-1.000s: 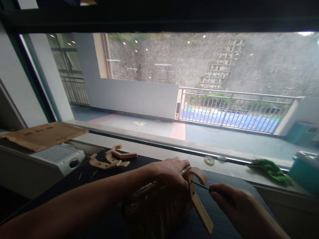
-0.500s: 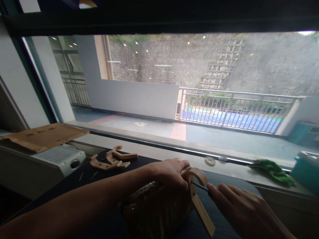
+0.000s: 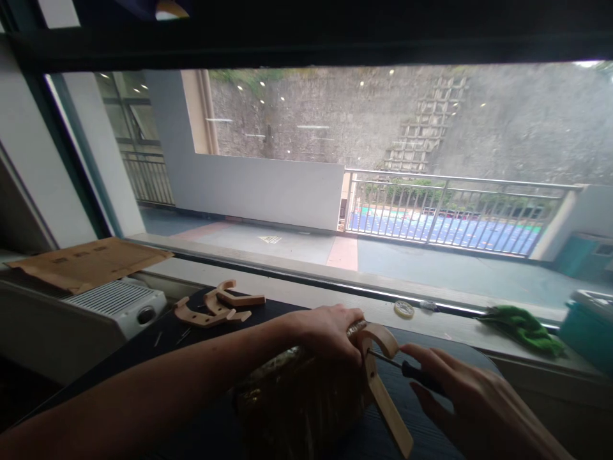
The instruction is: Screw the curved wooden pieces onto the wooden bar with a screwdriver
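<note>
A curved wooden hook (image 3: 389,409) with screw holes leans against the end of a brown package (image 3: 301,402) wrapped in clear tape. My left hand (image 3: 332,332) lies over the package's top edge and grips the hook near its upper part, thumb against the wood. My right hand (image 3: 460,390) holds a screwdriver (image 3: 424,377) by its dark handle, index finger stretched along above it and thumb below. The screwdriver's shaft meets the hook at its upper hole. Whether a screw sits there is too small to tell.
More wooden hooks (image 3: 215,306) lie on the dark table (image 3: 143,370) at the left, with several small screws near them. On the window sill are a tape roll (image 3: 403,309) and a green cloth (image 3: 524,331). A teal box (image 3: 589,329) stands far right, a white appliance (image 3: 117,303) left.
The fingers of my right hand have loosened and spread, so more of the screwdriver's handle shows. My left hand, the hook and the package stay in place.
</note>
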`<state>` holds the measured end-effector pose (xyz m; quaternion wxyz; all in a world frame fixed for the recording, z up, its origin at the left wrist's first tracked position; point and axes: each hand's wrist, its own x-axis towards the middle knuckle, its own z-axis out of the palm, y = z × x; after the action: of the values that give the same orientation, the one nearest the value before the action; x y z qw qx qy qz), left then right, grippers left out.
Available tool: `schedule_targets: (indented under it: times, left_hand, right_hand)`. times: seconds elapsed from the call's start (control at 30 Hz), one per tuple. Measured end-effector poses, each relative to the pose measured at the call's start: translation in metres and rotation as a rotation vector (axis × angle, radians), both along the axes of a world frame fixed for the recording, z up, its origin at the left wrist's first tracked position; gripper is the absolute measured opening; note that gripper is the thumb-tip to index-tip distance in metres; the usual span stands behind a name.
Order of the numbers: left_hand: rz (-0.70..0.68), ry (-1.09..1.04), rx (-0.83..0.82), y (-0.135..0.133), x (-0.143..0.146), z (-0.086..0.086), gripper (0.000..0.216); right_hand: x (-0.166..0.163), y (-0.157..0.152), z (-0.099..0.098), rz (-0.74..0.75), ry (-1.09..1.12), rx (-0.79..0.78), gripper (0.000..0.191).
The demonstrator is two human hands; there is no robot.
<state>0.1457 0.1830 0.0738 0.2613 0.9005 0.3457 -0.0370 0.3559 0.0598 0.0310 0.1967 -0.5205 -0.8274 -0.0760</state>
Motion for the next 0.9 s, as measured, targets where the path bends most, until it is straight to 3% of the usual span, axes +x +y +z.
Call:
schedule_targets:
  times: [0.13, 0.27, 0.33, 0.43, 0.53, 0.6, 0.7, 0.9]
  left_hand:
    - [0.016, -0.006, -0.014, 0.0, -0.001, 0.0, 0.056]
    - [0.033, -0.022, -0.019, 0.0, -0.002, -0.001, 0.056]
    - [0.03, -0.03, -0.022, 0.001, -0.003, -0.002, 0.056]
    - [0.024, -0.037, -0.029, 0.002, -0.003, -0.004, 0.056]
    - [0.032, -0.037, -0.029, 0.002, -0.003, -0.004, 0.058]
    - [0.036, -0.038, -0.034, 0.003, -0.003, -0.005, 0.057]
    - [0.037, -0.039, -0.044, 0.004, -0.005, -0.005, 0.057]
    - [0.036, -0.037, -0.028, 0.004, -0.004, -0.006, 0.058]
  right_hand:
    - [-0.006, 0.0, 0.013, 0.21, -0.265, 0.332, 0.029]
    - [-0.007, 0.005, 0.006, 0.252, -0.26, 0.374, 0.029]
    - [-0.004, 0.007, -0.005, 0.2, -0.141, 0.298, 0.024]
    - [0.001, 0.01, -0.02, -0.007, 0.126, 0.023, 0.017]
    - [0.002, 0.011, -0.024, -0.14, 0.307, -0.257, 0.025]
    - [0.0, 0.012, -0.021, -0.154, 0.31, -0.317, 0.026]
    - [-0.002, 0.01, -0.012, -0.107, 0.174, -0.206, 0.022]
    - [-0.009, 0.003, 0.011, 0.19, -0.222, 0.232, 0.031]
